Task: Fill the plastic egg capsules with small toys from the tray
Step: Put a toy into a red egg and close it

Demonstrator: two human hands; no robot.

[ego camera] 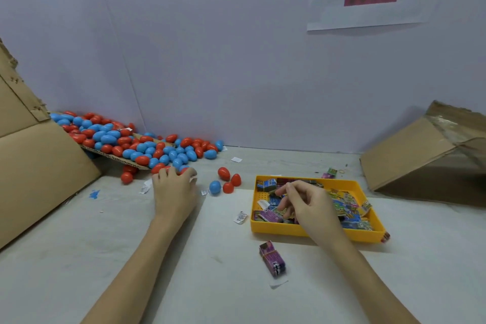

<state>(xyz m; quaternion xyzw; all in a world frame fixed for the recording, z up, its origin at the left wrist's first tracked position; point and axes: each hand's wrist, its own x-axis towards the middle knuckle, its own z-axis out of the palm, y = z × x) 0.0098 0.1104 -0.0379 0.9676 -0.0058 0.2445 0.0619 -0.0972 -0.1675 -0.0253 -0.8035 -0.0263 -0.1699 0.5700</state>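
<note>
No filled capsule is evidenced. An egg is grasped by the left hand; whether the right hand, fingers curled in the tray, holds a toy cannot be told.

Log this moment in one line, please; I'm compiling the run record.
left hand: reaching into egg pile | right hand: fingers curled among toys in yellow tray | stage: picking parts

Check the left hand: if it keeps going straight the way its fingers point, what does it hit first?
The left hand points away toward the egg pile. Its fingertips already sit at the pile's near edge, so it would likely meet the red eggs there first, then the cardboard flap beneath them. Whether it already touches one is unclear.
</note>
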